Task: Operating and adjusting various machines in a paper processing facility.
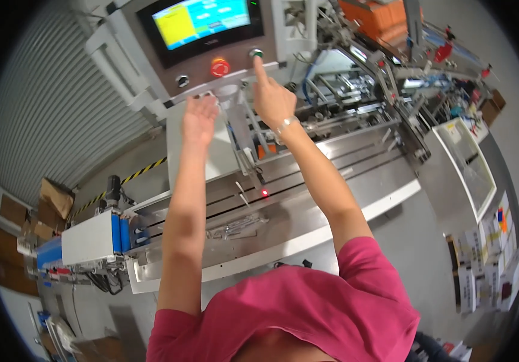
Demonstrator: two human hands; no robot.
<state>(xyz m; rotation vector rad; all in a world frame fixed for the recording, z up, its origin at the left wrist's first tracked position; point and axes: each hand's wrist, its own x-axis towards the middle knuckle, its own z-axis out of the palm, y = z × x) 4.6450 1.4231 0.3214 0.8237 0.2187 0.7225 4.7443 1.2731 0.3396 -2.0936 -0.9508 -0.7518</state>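
Observation:
My right hand (pixel 273 102) reaches up to the control panel (pixel 169 77), its index finger stretched out onto a green push button (pixel 256 53). The other fingers of that hand are curled in and hold nothing. Below the panel, my left hand (pixel 200 117) is raised with the palm showing and its fingers extended, a little blurred. Nothing shows in it. Between the two hands, on the panel, sits a red emergency stop button (pixel 220 67), with a black knob (pixel 182 80) to its left. The lit screen (pixel 202 23) is above them.
A slotted metal conveyor bed (pixel 326 181) crosses in front of me, with several wrenches (pixel 238 226) lying on it. A red light spot (pixel 265 193) shows there. Orange stacked material (pixel 377 21) and machine frames stand at far right. A white-framed guard (pixel 467 160) is at right.

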